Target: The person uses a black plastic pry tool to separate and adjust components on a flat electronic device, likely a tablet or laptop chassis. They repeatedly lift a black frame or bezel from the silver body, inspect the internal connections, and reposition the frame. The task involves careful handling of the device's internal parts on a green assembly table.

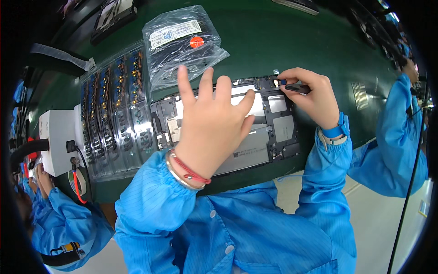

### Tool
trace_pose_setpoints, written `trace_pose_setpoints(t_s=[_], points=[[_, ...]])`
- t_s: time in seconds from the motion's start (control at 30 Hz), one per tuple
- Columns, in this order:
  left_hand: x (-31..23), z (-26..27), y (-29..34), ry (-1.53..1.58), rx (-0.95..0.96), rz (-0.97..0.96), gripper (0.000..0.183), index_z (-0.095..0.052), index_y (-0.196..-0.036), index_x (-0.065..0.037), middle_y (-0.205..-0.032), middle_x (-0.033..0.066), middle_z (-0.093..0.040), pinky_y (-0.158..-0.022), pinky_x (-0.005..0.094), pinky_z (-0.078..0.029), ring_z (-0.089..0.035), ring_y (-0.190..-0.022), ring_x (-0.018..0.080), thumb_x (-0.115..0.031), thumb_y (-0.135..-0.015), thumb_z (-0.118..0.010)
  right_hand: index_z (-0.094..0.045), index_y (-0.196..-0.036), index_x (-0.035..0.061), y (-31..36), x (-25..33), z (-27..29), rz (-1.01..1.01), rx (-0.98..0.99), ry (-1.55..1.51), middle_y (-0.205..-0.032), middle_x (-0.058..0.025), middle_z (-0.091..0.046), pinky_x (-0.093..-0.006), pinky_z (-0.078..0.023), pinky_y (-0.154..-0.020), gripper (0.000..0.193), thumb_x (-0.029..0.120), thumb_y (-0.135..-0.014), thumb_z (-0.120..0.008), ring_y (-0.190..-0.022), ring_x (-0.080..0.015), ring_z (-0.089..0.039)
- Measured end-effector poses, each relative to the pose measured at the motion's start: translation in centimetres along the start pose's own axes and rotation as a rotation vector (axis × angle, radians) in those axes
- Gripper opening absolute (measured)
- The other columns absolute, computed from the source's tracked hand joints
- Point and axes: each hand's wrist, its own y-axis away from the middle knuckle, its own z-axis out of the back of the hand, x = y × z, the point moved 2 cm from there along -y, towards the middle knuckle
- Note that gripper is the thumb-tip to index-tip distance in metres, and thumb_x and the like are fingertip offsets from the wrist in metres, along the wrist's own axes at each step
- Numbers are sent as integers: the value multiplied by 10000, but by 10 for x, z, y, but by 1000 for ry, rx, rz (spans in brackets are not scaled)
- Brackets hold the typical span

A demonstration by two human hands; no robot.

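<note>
An opened tablet (283, 128) lies on the green table in front of me, its silver battery plates and dark frame showing. Over its left and middle part hovers my left hand (211, 116), fingers spread and holding nothing; it hides part of the inside. At the tablet's far right corner my right hand (315, 93) is closed in a pinch on a short black tool (299, 88), whose exact kind I cannot make out. Just by those fingertips is a small dark part (279, 83) with a pale patch, at the frame's edge.
A clear plastic tray (116, 107) with rows of small circuit parts stands to the left. Behind the tablet lies a clear bag (182, 45) with a label and an orange sticker. A white box (57, 141) with cables is far left. Co-workers in blue sleeves (388, 132) flank me.
</note>
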Motion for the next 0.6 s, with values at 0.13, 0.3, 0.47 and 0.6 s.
trace_pose_setpoints(t_s=[0.13,0.3,0.47,0.6], points=[[-13,-6,6,1,18,61,446,-567,-1122,-245,-1043,164,-487,-943,632,-178,-422,-1113,357,-404,-709,-627,-615,-948,44,-1,8,7,-102,-133,-13,-715,-89,-607,-254,-462,-532,269,-1,-685,-647,-589,-153,-586],[-10,7,33,162,71,84,528,-484,-1229,-236,-1234,194,-425,-953,633,-155,-370,-1178,386,-399,-740,-599,-614,-979,54,-5,33,2,82,-248,-15,-690,-55,-570,-276,-448,-515,318,-23,-670,-612,-574,-156,-556],[-14,41,66,677,206,-22,488,-469,-1235,-111,-1239,172,-440,-963,496,-273,-424,-1136,358,-279,-788,-567,-620,-999,99,-23,45,-36,378,31,211,-895,-24,-601,-312,-491,-608,372,8,-640,-587,-705,-221,-602],[-23,29,105,1530,353,115,405,-466,-1203,-3,-1153,157,-511,-906,338,-378,-503,-1055,282,-181,-841,-506,-638,-967,100,-31,47,-51,440,70,289,-926,-12,-607,-311,-493,-603,330,27,-647,-604,-700,-204,-612]])
